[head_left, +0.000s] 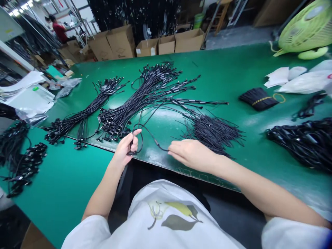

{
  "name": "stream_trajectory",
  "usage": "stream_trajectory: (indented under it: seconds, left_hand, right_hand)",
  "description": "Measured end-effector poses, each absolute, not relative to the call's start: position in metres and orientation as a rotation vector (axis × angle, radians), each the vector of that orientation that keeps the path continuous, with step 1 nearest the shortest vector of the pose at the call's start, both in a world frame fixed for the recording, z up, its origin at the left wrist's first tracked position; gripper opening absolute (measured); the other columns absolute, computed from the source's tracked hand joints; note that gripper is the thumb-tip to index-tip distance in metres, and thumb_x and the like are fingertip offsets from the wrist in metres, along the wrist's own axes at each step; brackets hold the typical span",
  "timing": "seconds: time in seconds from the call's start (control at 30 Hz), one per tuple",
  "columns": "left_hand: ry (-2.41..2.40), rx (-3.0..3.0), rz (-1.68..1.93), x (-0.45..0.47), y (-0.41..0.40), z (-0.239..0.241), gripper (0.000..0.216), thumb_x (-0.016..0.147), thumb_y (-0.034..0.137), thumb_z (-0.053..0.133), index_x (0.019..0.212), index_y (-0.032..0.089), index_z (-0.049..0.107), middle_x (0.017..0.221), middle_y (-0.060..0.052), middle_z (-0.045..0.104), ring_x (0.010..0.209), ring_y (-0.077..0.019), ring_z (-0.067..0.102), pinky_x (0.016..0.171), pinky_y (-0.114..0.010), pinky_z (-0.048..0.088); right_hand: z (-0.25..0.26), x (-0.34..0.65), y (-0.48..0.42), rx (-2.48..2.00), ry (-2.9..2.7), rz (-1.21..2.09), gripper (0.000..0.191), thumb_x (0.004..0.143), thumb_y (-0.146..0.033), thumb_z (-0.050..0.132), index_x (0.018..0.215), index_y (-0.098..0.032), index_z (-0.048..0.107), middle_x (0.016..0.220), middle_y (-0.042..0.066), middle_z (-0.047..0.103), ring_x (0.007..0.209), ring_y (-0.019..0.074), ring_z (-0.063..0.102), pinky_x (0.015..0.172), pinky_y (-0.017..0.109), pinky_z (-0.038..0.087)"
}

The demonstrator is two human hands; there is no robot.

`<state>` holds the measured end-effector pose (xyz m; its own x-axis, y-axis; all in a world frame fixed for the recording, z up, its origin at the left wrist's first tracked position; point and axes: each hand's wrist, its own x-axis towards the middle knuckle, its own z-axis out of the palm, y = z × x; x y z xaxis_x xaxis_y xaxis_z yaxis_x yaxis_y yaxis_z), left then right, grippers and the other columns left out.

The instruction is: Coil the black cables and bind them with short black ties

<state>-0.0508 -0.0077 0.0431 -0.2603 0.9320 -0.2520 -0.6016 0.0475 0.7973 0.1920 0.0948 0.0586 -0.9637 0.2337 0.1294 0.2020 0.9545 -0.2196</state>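
Note:
A thin black cable (pixel 149 131) runs between my two hands above the front edge of the green table, looped near the left one. My left hand (pixel 126 148) is closed on the cable, with a plug showing below the fingers. The fingers of my right hand (pixel 185 152) pinch the cable's other end, which they hide. Just behind my right hand lies a heap of short black ties or thin strips (pixel 214 131). Beyond my left hand rests a large bundle of black cables (pixel 135 103) with plugs at both ends.
A smaller cable bundle (pixel 85 114) lies further left, and more cables (pixel 28 162) at the far left. To the right are a banded black bundle (pixel 259 99), coiled cables (pixel 306 141), white bags (pixel 306 82) and a green fan (pixel 306 29). Cardboard boxes (pixel 120 42) stand behind the table; a person (pixel 59 30) sits far back.

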Motion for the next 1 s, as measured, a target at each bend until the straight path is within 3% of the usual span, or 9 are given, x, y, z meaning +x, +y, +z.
stream_trajectory:
  seconds: [0.2,0.27,0.4,0.5,0.57,0.67,0.77,0.9,1.0]
  left_hand:
    - [0.911,0.288,1.594,-0.066,-0.006,0.043,0.026,0.092,0.017,0.05,0.107,0.004,0.065,0.047,0.009,0.041,0.033,-0.0012,0.032,0.031,-0.011,0.026]
    - [0.921,0.311,1.58,-0.06,-0.003,0.04,0.025,0.091,0.02,0.054,0.107,0.005,0.065,0.052,0.006,0.049,0.038,-0.0012,0.042,0.034,-0.009,0.03]
    - [1.09,0.595,1.488,-0.031,-0.003,0.031,0.026,0.088,0.037,0.061,0.093,0.012,0.067,0.088,-0.008,0.07,0.078,-0.0141,0.067,0.064,-0.019,0.052]
    - [1.238,0.951,1.294,-0.009,-0.013,0.027,0.028,0.088,0.041,0.061,0.08,0.014,0.066,0.089,-0.007,0.069,0.086,-0.0171,0.063,0.077,-0.025,0.049]
    - [1.284,1.04,1.196,-0.002,-0.021,0.028,0.029,0.087,0.041,0.063,0.074,0.015,0.064,0.073,-0.004,0.065,0.071,-0.0143,0.058,0.069,-0.023,0.045]
    - [1.146,0.868,1.281,0.0,-0.026,0.035,0.032,0.088,0.045,0.06,0.072,0.016,0.058,0.048,0.006,0.041,0.043,-0.0077,0.035,0.049,-0.022,0.035]
    - [0.964,0.602,1.426,0.002,-0.019,0.043,0.032,0.091,0.041,0.056,0.072,0.016,0.054,0.046,0.012,0.019,0.039,-0.0048,0.014,0.043,-0.019,0.027]
    - [0.925,0.377,1.568,0.011,-0.005,0.036,0.038,0.094,0.048,0.05,0.083,0.013,0.061,0.054,0.008,0.027,0.044,-0.0054,0.028,0.052,-0.019,0.039]
    - [1.009,0.394,1.611,0.02,-0.004,0.021,0.042,0.089,0.053,0.054,0.081,0.014,0.063,0.064,0.003,0.045,0.063,-0.0094,0.051,0.071,-0.025,0.048]
  right_hand:
    - [0.058,0.213,0.109,-0.442,-2.927,0.266,0.032,0.1,-0.028,0.035,0.086,-0.016,0.062,0.077,0.005,0.063,0.067,0.0148,0.057,0.064,0.026,0.034]
    - [0.058,0.21,0.103,-0.397,-2.974,0.323,0.032,0.099,-0.028,0.037,0.082,-0.016,0.061,0.075,0.004,0.062,0.065,0.014,0.056,0.062,0.026,0.033]
    - [0.061,0.188,0.083,-0.195,-3.052,0.559,0.027,0.097,-0.028,0.044,0.08,-0.016,0.061,0.074,0.003,0.063,0.062,0.0124,0.053,0.059,0.025,0.031]
    - [0.062,0.17,0.079,-0.14,-2.934,0.781,0.023,0.093,-0.023,0.048,0.076,-0.016,0.062,0.073,0.002,0.063,0.061,0.0112,0.052,0.059,0.024,0.031]
    - [0.06,0.163,0.082,-0.189,-2.76,0.927,0.022,0.091,-0.023,0.05,0.073,-0.016,0.061,0.071,0.001,0.061,0.062,0.0106,0.051,0.06,0.023,0.033]
    - [0.046,0.156,0.09,-0.367,-2.366,1.031,0.021,0.086,-0.037,0.062,0.087,-0.016,0.062,0.083,0.003,0.061,0.075,0.0139,0.054,0.069,0.025,0.04]
    - [0.021,0.144,0.087,-0.541,-2.03,1.231,0.04,0.082,-0.048,0.065,0.105,-0.017,0.056,0.095,0.006,0.059,0.086,0.0166,0.056,0.079,0.031,0.045]
    - [-0.005,0.126,0.073,-0.751,-1.537,1.729,0.031,0.093,-0.048,0.043,0.085,-0.02,0.05,0.062,-0.006,0.042,0.049,0.0077,0.042,0.052,0.023,0.039]
    - [-0.009,0.124,0.071,-0.799,-1.23,1.772,0.033,0.089,-0.052,0.05,0.079,-0.021,0.048,0.058,-0.008,0.034,0.043,0.0052,0.03,0.041,0.019,0.028]
